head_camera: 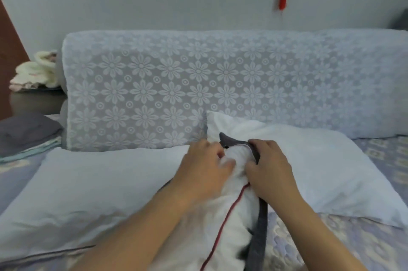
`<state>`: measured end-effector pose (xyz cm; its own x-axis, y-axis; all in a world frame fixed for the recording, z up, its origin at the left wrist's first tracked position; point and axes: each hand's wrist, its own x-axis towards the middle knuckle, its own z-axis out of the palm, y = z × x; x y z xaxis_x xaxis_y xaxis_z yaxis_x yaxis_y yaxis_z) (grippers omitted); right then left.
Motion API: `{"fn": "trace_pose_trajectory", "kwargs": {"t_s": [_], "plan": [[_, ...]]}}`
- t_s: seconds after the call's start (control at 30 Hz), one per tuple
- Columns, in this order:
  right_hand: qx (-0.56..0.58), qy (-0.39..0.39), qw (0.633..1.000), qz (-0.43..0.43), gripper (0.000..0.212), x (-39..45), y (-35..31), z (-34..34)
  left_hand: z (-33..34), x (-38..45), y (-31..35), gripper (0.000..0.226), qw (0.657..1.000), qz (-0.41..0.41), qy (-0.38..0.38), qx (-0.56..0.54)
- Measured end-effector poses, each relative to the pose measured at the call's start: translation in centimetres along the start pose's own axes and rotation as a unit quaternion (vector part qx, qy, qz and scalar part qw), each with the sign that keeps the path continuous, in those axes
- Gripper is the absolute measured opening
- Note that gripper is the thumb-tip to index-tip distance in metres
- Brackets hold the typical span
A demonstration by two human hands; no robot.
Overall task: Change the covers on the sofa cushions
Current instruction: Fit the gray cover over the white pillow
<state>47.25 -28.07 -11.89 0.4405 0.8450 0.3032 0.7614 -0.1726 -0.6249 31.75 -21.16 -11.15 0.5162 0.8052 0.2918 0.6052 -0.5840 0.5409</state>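
Observation:
A white cushion insert with a red piped seam (220, 222) lies in front of me, partly inside a dark grey cover (258, 235). My left hand (205, 173) presses into the white insert near the cover's open edge, fingers curled into the fabric. My right hand (269, 171) grips the grey cover's edge at the top of the cushion. Two bare white cushions lie on the sofa seat, one at the left (88, 182) and one at the right (331, 171).
The sofa back (198, 85) carries a grey floral lace cover. Folded grey and pale fabrics (26, 134) are stacked at the left. A fluffy white bundle (37, 72) sits on a dark side table. The seat (331, 248) has a patterned quilted cover.

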Motion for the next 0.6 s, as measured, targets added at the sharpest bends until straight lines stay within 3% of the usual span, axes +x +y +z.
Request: {"fn": "trace_pose_trajectory", "kwargs": {"t_s": [0.07,0.17,0.27,0.37,0.47,0.6], "plan": [[0.034,-0.004,0.999,0.018,0.048,1.3,-0.2,-0.6,1.7,-0.7,0.8,0.032,0.994,0.073,0.030,0.069],[0.052,-0.018,0.998,0.021,0.041,3.0,-0.4,-1.1,2.8,-0.7,1.4,0.046,0.988,0.096,0.070,0.096],[0.016,-0.023,1.000,0.010,0.036,4.1,-0.3,-0.8,2.9,-0.5,1.6,0.060,0.990,0.073,0.017,0.115],[-0.073,-0.037,0.997,0.000,0.039,5.0,0.2,-0.4,3.9,-1.3,1.5,0.057,0.983,0.092,0.003,0.159],[-0.172,-0.115,0.978,-0.021,0.038,6.2,-0.1,0.0,4.7,-1.9,1.4,0.052,0.972,0.089,0.043,0.212],[-0.180,-0.183,0.964,-0.063,0.025,7.7,-1.4,0.4,5.0,-2.1,1.6,0.043,0.952,0.146,0.034,0.268]]}}
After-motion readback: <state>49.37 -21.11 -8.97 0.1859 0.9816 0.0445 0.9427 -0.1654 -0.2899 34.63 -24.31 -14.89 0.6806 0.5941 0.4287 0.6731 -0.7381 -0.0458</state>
